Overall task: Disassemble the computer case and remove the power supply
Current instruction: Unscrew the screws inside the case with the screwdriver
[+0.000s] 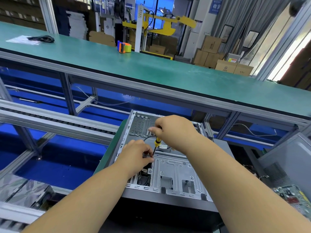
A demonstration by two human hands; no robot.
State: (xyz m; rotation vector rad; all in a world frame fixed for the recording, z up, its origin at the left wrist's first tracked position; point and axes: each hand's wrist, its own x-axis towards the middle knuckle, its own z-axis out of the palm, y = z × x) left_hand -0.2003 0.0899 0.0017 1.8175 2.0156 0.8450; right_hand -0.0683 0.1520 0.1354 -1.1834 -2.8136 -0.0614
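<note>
Green workbench matting (151,68) is stretching across the upper frame, with an open computer case (175,172) lying at lower centre. Above it, the right hand (175,130) is gripping a yellow-handled screwdriver (156,145), while the left hand (136,155) is pinching its shaft near the tip.

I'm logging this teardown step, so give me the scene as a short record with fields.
case: open computer case lying on its side, inside showing
right hand: right hand grips the yellow-handled screwdriver, tip pointing down into the case
left hand: left hand pinches near the screwdriver's tip
shelf above: tape dispenser; black cable
</note>
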